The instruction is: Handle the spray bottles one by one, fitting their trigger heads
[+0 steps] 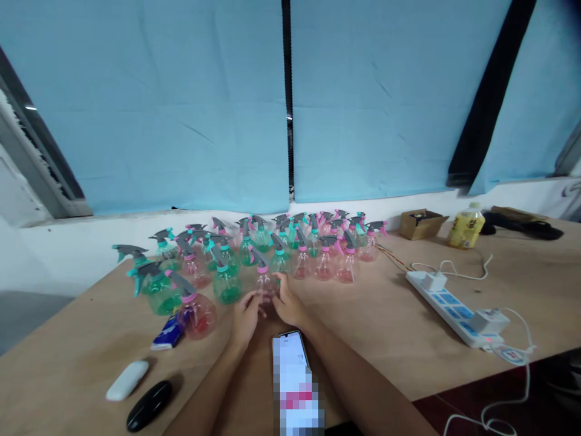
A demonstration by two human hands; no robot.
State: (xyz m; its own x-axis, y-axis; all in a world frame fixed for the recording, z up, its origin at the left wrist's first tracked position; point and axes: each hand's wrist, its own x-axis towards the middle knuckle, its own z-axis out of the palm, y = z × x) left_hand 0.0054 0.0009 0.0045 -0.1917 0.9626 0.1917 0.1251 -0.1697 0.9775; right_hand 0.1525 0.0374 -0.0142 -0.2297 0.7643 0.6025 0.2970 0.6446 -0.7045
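Observation:
A clear pink spray bottle with a grey and pink trigger head stands upright between my two hands at the front of a group of bottles. My left hand is closed at its lower left side, fingers bent against it. From the right, my right hand curls round the same bottle, thumb and fingers at its side. Just to the left is a green spray bottle, and a larger pink spray bottle sits nearer me. Below my hands lies a phone with its screen lit.
Several more pink and green spray bottles crowd the back of the wooden table. A blue packet, white case and black case lie left. Rightward are a power strip, cardboard box and yellow-labelled drink bottle.

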